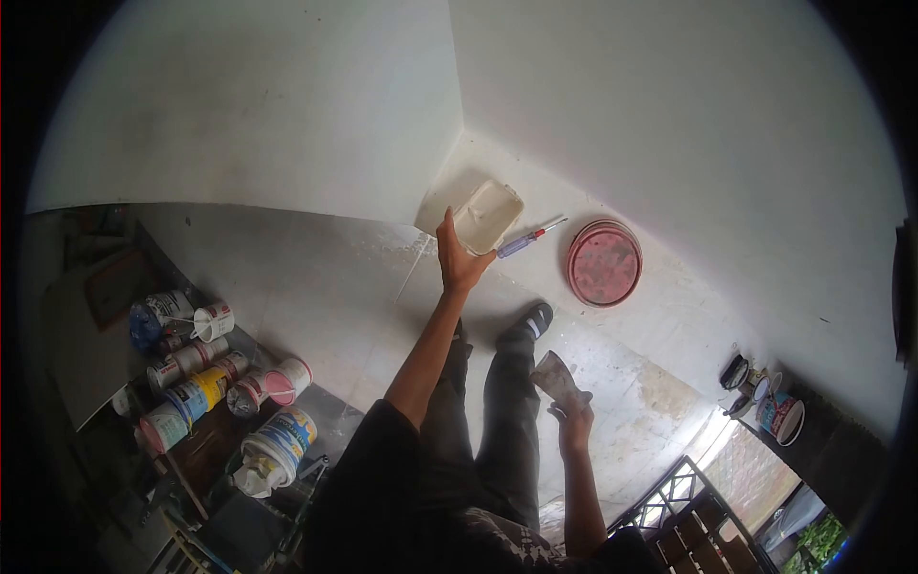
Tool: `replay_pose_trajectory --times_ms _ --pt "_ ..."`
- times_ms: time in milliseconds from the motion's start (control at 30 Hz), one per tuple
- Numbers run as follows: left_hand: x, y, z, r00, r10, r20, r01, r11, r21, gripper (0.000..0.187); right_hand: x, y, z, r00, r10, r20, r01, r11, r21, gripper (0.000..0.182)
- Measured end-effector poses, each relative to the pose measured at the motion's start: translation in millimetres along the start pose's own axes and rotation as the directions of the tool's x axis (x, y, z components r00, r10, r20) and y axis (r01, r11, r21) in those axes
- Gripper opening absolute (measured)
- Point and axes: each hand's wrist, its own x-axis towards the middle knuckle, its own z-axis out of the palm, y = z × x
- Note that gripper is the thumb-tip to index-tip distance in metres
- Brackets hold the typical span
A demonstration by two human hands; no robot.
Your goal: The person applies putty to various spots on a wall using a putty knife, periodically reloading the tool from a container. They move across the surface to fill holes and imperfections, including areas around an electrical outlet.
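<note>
My left hand (461,260) is closed on the near end of a cream rectangular tub (489,218), thumb on one side and fingers on the other. Whitish residue coats the inside of this tub. A screwdriver (521,243) with a translucent purple handle lies just right of my thumb. Lower down, my right hand (574,421) grips a wide-bladed putty knife (555,377), its blade pointing up and left. Farther right of the screwdriver is a round red lid (604,264) with a blotchy surface.
Two pale walls meet in a corner beyond the tub. Several paint cans and buckets (279,442) stand at the left. Shoes (734,372) and a paint tub (781,418) are at the right. A dark metal gate (703,517) is at the lower right.
</note>
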Motion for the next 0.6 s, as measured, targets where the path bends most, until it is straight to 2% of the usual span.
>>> replay_pose_trajectory --times_ms 67,167,233,267,333,367,400,467,500,567,600 --pt "3 4 -6 0.999 0.034 0.004 -0.034 0.999 0.008 0.103 -1 -3 2 1.0 -0.021 0.009 0.022 1.0 -0.009 0.022" --pt "2 18 -19 0.999 0.049 0.005 -0.05 0.997 0.059 0.103 -5 -12 4 0.995 -0.096 0.017 0.097 0.995 -0.016 0.031" --pt "-1 33 -34 1.0 -0.025 -0.005 0.025 1.0 -0.012 0.105 -8 -26 8 0.966 -0.259 0.022 0.259 0.954 -0.151 0.034" --pt "-3 45 -46 1.0 -0.016 -0.004 0.016 1.0 -0.017 0.105 -14 -41 16 0.94 -0.341 -0.016 0.332 0.923 -0.194 0.035" --pt "-6 74 -72 0.998 -0.055 0.019 0.058 0.983 -0.174 0.104 -28 -76 25 0.871 -0.491 0.021 0.459 0.796 -0.395 0.031" --pt "-8 91 -88 0.999 -0.042 0.016 0.044 0.982 -0.185 0.104 -38 -94 31 0.823 -0.566 0.045 0.516 0.712 -0.476 0.029" --pt "-10 110 -104 0.999 -0.01 0.038 0.017 0.98 -0.196 0.104 -48 -113 39 0.813 -0.581 0.044 0.529 0.705 -0.473 0.029" --pt "-15 146 -138 0.994 0.019 0.106 0.006 0.972 -0.235 0.105 -72 -148 59 0.629 -0.77 0.106 0.698 0.499 -0.513 0.026" --pt "-16 163 -153 0.995 0.034 0.098 -0.009 0.969 -0.246 0.105 -85 -165 68 0.613 -0.783 0.106 0.71 0.487 -0.509 0.026" --pt "-20 197 -182 0.98 0.154 0.123 -0.097 0.92 -0.379 0.104 -115 -197 83 0.371 -0.885 0.28 0.82 0.17 -0.546 0.027" --pt "-21 208 -190 0.98 0.166 0.111 -0.111 0.914 -0.389 0.104 -127 -203 82 0.353 -0.892 0.282 0.825 0.155 -0.543 0.027"
